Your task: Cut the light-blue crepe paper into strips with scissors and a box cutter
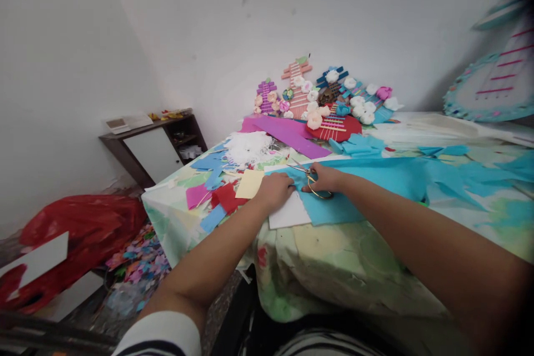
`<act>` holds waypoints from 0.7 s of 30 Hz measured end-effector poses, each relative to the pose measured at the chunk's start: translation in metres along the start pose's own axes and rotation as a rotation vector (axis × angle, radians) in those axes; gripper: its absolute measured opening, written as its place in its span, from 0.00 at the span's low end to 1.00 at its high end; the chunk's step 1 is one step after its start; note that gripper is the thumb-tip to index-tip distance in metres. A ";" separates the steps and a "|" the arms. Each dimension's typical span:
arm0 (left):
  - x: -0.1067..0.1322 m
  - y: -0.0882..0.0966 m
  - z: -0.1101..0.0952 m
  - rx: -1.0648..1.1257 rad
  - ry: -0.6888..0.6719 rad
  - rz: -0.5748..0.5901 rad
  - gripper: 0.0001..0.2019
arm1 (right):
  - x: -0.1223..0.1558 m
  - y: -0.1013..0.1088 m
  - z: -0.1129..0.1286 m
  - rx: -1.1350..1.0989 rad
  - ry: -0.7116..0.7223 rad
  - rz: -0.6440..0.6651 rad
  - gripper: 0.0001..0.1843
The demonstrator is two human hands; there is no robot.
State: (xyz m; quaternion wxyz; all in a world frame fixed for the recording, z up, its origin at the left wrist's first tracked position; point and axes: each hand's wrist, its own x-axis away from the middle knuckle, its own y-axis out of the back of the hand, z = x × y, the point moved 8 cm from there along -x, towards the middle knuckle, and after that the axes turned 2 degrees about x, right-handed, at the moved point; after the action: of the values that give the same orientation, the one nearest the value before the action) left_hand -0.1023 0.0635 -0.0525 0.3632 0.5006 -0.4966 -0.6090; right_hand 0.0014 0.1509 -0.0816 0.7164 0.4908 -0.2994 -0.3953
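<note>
A long bright-blue sheet (334,208), crepe paper or felt by its look, lies across the near part of the table over a white sheet (287,212). My right hand (327,178) grips scissors (312,179) with gold-coloured handles; their blades point left, just above the blue sheet's left part. My left hand (276,190) is at that sheet's left edge, its fingers closed and apparently pinching it close to the scissors. The left fingertips are partly hidden. Beside my left hand lies a pale yellow square (250,183).
Decorated craft guitars with paper flowers (298,92) lean on the wall at the back. White shredded strips (249,148), a purple strip (292,136) and red scraps (227,196) lie on the left. A low cabinet (154,153) and a red plastic bag (83,222) stand beyond the table's left edge.
</note>
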 end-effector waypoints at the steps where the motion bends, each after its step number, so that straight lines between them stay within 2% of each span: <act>1: 0.000 -0.001 0.001 0.003 0.007 -0.005 0.11 | 0.000 0.000 0.000 -0.001 -0.001 0.001 0.41; 8: -0.003 -0.005 0.007 0.044 0.047 -0.016 0.12 | 0.002 0.000 0.000 0.005 -0.015 0.013 0.40; 17: -0.001 -0.002 0.008 0.035 0.077 -0.019 0.13 | 0.003 0.001 0.001 0.013 -0.028 0.019 0.44; 21: -0.001 0.001 0.010 0.011 0.098 -0.013 0.14 | 0.004 0.001 0.003 0.009 -0.020 0.026 0.43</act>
State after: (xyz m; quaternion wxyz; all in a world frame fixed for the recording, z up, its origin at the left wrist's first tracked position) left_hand -0.1116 0.0659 -0.0509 0.3806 0.5351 -0.4781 -0.5833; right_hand 0.0012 0.1468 -0.0793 0.7162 0.4862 -0.3146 -0.3894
